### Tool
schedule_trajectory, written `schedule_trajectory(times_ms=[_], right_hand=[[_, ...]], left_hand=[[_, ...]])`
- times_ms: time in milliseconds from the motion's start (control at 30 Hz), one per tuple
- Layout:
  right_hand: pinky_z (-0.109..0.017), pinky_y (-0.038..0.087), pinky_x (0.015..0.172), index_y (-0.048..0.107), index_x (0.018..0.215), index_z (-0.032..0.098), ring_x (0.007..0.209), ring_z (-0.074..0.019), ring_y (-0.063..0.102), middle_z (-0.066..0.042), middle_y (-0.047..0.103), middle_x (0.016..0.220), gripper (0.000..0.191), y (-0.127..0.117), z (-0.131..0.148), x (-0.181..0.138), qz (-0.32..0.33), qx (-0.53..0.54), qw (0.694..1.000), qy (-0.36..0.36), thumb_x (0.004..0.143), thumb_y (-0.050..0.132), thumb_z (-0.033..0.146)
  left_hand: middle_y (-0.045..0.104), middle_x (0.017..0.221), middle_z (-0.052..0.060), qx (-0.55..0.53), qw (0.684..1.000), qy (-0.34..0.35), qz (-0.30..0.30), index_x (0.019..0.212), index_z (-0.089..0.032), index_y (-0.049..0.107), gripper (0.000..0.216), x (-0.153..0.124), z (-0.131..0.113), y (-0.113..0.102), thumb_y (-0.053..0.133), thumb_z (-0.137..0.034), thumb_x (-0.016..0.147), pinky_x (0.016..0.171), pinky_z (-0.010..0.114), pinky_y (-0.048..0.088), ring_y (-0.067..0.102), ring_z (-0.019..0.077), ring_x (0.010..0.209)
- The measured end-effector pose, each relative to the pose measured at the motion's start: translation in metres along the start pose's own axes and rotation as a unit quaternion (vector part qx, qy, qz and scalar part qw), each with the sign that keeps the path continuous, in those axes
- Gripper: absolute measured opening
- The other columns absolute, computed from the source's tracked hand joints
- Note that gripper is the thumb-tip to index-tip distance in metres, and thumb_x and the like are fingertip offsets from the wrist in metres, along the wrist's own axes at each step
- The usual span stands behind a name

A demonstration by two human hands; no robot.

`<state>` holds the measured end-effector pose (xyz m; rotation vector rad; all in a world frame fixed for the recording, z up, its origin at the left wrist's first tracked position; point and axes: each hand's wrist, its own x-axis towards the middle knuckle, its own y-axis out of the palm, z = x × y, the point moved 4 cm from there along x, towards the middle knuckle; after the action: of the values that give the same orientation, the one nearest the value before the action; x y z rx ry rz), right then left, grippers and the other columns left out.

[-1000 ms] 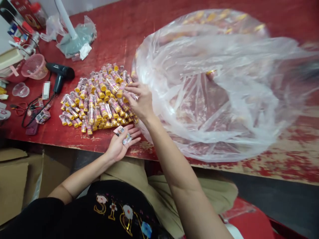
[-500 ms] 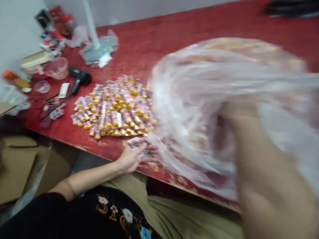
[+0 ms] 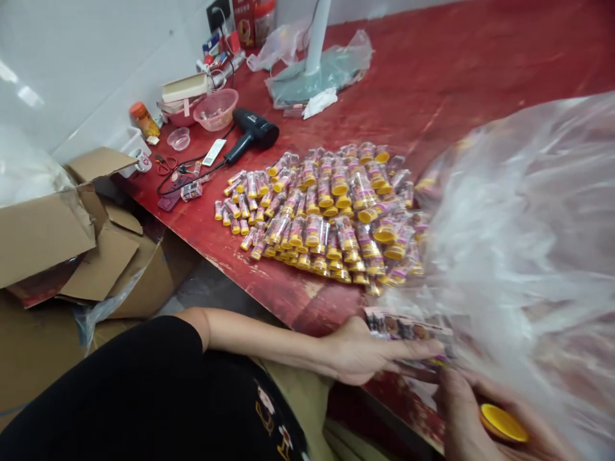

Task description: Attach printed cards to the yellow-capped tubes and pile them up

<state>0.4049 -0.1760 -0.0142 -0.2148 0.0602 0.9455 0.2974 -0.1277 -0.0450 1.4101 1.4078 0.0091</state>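
My left hand is closed around a flat, pinkish printed piece with dark pictures, at the table's front edge; whether it is one label or several I cannot tell. Close to its fingertips is my right hand, with its fingers curled round a small container whose round yellow end shows; the rest is hidden by the hand. Left of the bag lies a heap of small clear tubes with yellow ends and pink-purple printing. A large cloudy plastic bag fills the right side, next to both hands.
On the red table stand a black hair dryer, a pink basket, red-handled scissors and a plastic-wrapped stand base. Open cardboard boxes are beside the table at the left.
My view has swung to the right. My right hand has come from over the plastic bag down beside my left hand, and it now holds a yellow-ended container. My left hand keeps the printed piece.
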Motion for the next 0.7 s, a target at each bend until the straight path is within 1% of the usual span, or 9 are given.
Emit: schedule_trajectory(times_ms=[67, 167, 200, 267, 367, 467, 567, 633, 700], right_hand=[[-0.077, 0.048, 0.102, 0.08, 0.087, 0.046, 0.117, -0.0487, 0.071, -0.017, 0.075, 0.096, 0.022, 0.002, 0.001, -0.006, -0.01, -0.051, 0.998, -0.03, 0.077, 0.076, 0.064], [-0.073, 0.052, 0.098, 0.079, 0.084, 0.037, 0.099, -0.0423, 0.076, -0.014, 0.075, 0.089, 0.031, 0.0, -0.004, -0.006, -0.033, -0.052, 0.997, -0.042, 0.076, 0.077, 0.067], [-0.07, 0.055, 0.095, 0.078, 0.083, 0.032, 0.092, -0.0381, 0.076, -0.012, 0.075, 0.087, 0.036, -0.001, -0.008, -0.005, -0.028, -0.044, 0.998, -0.041, 0.073, 0.079, 0.067], [-0.057, 0.06, 0.088, 0.076, 0.081, 0.024, 0.081, -0.0282, 0.073, -0.008, 0.076, 0.083, 0.042, -0.003, -0.014, -0.002, -0.016, -0.023, 0.998, -0.048, 0.072, 0.083, 0.064], [-0.038, 0.059, 0.077, 0.075, 0.082, 0.019, 0.074, -0.0186, 0.068, -0.004, 0.074, 0.078, 0.04, -0.008, -0.018, 0.001, -0.045, -0.004, 0.996, -0.076, 0.077, 0.082, 0.058], [-0.03, 0.055, 0.069, 0.07, 0.076, 0.018, 0.065, -0.014, 0.062, 0.0, 0.067, 0.069, 0.039, -0.009, -0.013, 0.0, -0.075, -0.001, 0.992, -0.105, 0.085, 0.076, 0.056], [-0.027, 0.051, 0.064, 0.065, 0.071, 0.018, 0.062, -0.0117, 0.057, 0.001, 0.062, 0.066, 0.042, -0.007, -0.013, 0.001, -0.062, 0.034, 0.992, -0.104, 0.088, 0.074, 0.055], [-0.026, 0.052, 0.065, 0.069, 0.084, 0.018, 0.064, -0.0113, 0.057, 0.001, 0.064, 0.075, 0.038, -0.007, -0.018, 0.004, -0.029, 0.081, 0.994, -0.068, 0.086, 0.077, 0.056], [-0.029, 0.056, 0.072, 0.07, 0.104, 0.02, 0.07, -0.012, 0.061, 0.0, 0.066, 0.085, 0.042, -0.011, -0.022, 0.006, -0.008, 0.143, 0.989, -0.035, 0.085, 0.079, 0.057]], left_hand=[[0.07, 0.086, 0.003, 0.008, 0.999, 0.029, -0.012, 0.078, -0.014, 0.074, 0.077, 0.001, 0.002, -0.003, 0.104, -0.035, 0.011, 0.097, 0.046, 0.053, 0.062, 0.0152, 0.076], [0.07, 0.088, 0.004, 0.03, 0.996, 0.077, -0.016, 0.083, -0.014, 0.072, 0.074, -0.005, 0.0, -0.003, 0.105, -0.044, 0.024, 0.089, 0.039, 0.053, 0.062, 0.0146, 0.078], [0.07, 0.088, 0.003, 0.036, 0.995, 0.089, -0.012, 0.085, -0.014, 0.071, 0.072, -0.009, -0.002, -0.001, 0.105, -0.046, 0.03, 0.084, 0.035, 0.053, 0.063, 0.0139, 0.077], [0.069, 0.085, 0.001, 0.054, 0.993, 0.101, 0.0, 0.086, -0.015, 0.069, 0.065, -0.014, -0.007, 0.004, 0.103, -0.048, 0.042, 0.072, 0.028, 0.049, 0.063, 0.0115, 0.075], [0.064, 0.079, -0.003, 0.083, 0.992, 0.093, 0.019, 0.081, -0.016, 0.062, 0.058, -0.016, -0.012, 0.016, 0.103, -0.043, 0.049, 0.06, 0.022, 0.04, 0.056, 0.0072, 0.066], [0.056, 0.073, -0.007, 0.094, 0.99, 0.103, 0.02, 0.078, -0.018, 0.054, 0.059, -0.016, -0.012, 0.025, 0.102, -0.04, 0.052, 0.053, 0.02, 0.03, 0.044, 0.0035, 0.059], [0.049, 0.068, -0.009, 0.096, 0.988, 0.123, 0.02, 0.078, -0.018, 0.051, 0.064, -0.017, -0.01, 0.031, 0.103, -0.044, 0.051, 0.049, 0.019, 0.023, 0.036, 0.0018, 0.055], [0.048, 0.065, -0.01, 0.1, 0.987, 0.128, 0.021, 0.077, -0.018, 0.05, 0.066, -0.016, -0.01, 0.033, 0.103, -0.046, 0.049, 0.048, 0.018, 0.022, 0.036, 0.0018, 0.054], [0.048, 0.065, -0.01, 0.098, 0.988, 0.122, 0.011, 0.076, -0.018, 0.05, 0.066, -0.015, -0.012, 0.032, 0.104, -0.043, 0.047, 0.047, 0.018, 0.021, 0.037, 0.0016, 0.054]])
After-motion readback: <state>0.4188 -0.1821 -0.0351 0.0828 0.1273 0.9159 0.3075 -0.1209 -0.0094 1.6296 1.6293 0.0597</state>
